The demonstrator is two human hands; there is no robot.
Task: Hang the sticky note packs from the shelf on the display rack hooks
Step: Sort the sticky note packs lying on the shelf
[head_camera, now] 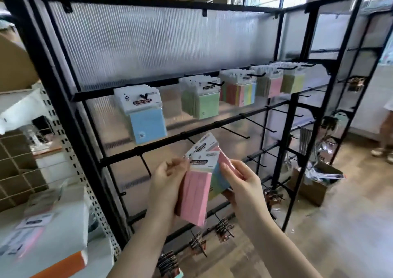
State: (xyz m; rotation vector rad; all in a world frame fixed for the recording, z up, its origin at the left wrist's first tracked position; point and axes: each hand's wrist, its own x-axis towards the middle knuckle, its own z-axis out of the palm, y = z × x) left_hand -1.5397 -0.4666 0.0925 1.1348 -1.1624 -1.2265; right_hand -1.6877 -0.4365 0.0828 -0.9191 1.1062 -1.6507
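Holding: both hands grip a fanned bunch of sticky note packs in front of the display rack (89, 99)
left hand: left hand (168, 177) curled round the pink pack (194, 194), thumb near its white header card, fingers behind
right hand: right hand (240, 182) pinches the other packs (220, 171) behind the pink one, a blue-green one and another pink one, thumb on front
held packs: tilted, headers pointing up-right toward the bare hooks (254, 123) on the second rail, not touching any hook
hung packs: top rail carries blue packs (146, 121) on the left, green packs (202, 103) next, then multicolour packs (240, 92), pink packs (274, 86), yellow-green packs (292, 82) to the right
lower rails: dark clip bundles (225, 227) hang near the bottom
shelf: white shelf unit (53, 224) at left with more packs (32, 222) lying on it, blurred
floor: open cardboard box (312, 186) by the rack's right foot
background: a person's feet (382, 152) at far right
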